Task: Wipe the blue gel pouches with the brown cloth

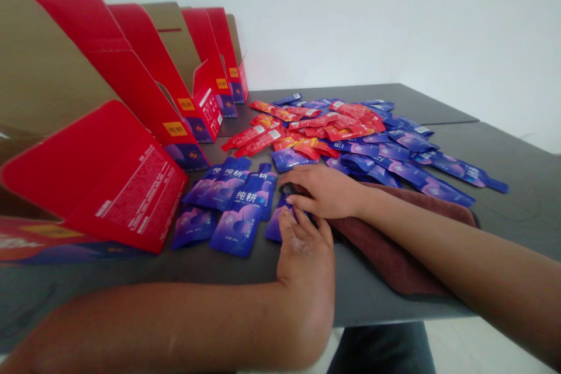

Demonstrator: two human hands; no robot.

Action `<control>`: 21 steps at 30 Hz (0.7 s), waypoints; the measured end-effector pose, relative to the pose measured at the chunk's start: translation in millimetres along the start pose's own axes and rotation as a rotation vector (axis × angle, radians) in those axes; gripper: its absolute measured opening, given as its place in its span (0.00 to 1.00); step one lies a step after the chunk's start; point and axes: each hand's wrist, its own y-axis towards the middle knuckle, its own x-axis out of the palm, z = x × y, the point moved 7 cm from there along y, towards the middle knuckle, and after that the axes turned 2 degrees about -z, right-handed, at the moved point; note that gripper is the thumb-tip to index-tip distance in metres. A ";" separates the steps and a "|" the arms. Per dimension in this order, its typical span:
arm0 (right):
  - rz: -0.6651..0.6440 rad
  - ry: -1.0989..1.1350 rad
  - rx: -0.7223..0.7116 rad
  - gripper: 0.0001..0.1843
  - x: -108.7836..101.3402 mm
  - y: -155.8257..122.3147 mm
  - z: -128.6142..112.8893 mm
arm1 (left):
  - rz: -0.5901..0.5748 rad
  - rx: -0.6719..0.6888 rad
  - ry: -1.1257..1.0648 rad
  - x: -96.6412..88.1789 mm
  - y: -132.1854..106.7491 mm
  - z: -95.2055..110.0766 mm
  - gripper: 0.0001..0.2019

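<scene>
My left hand [307, 245] and my right hand [326, 190] meet over one blue sachet [275, 223] lying on the table. The right fingers and thumb curl around its upper end, covering much of it. From the near side, the left fingers close on its right edge, their tips partly hidden beside the right hand. Just left of this sachet lies a small overlapping group of blue-purple sachets [239, 219] with white lettering. A brown cloth pad [394, 257] is under my right wrist and forearm.
Several open red cardboard boxes [140, 187] line the left side, flaps raised. Beyond my hands spreads a heap of red sachets [315, 123] and blue sachets [407, 155]. The dark grey table [517, 158] meets a white wall [394, 23] at the back.
</scene>
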 end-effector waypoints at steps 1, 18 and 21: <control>0.002 0.005 0.000 0.20 -0.2 0.1 0.0 | -0.003 0.002 -0.002 0.2 0.2 -0.1 0.23; 0.013 -0.006 -0.004 0.21 0.3 -0.2 1.6 | -0.004 -0.002 -0.011 0.1 -0.3 -0.5 0.24; 0.022 0.006 -0.009 0.22 -0.1 -0.2 1.8 | -0.012 0.004 -0.011 0.1 0.0 -1.1 0.24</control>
